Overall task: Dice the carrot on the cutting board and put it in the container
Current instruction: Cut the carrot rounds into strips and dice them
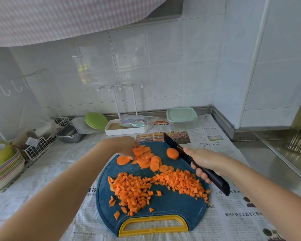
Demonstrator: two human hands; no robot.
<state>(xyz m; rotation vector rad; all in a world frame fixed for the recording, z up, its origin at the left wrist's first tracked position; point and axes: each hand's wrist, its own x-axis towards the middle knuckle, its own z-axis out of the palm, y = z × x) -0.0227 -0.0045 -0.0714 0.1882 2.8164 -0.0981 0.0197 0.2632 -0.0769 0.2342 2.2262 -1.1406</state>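
A round blue cutting board (169, 204) with a yellow handle lies on newspaper. Diced carrot (146, 186) covers its middle in two heaps. Round carrot slices (149, 159) are spread at the far side, with one small stack of slices (172, 153) apart on the right. My left hand (124, 146) reaches over the slices, its fingertips pinching some of them. My right hand (204, 162) grips the handle of a black knife (176, 146), whose blade points away over the board's far right edge. A clear container with a pale green lid (182, 117) stands behind the board.
A white rack tray (126, 130) with coloured plates, a green bowl (96, 121) and a metal tin (69, 133) line the back of the counter. Stacked bowls (4, 166) and a wire basket (40, 145) sit at the left. Tiled walls close the back and right.
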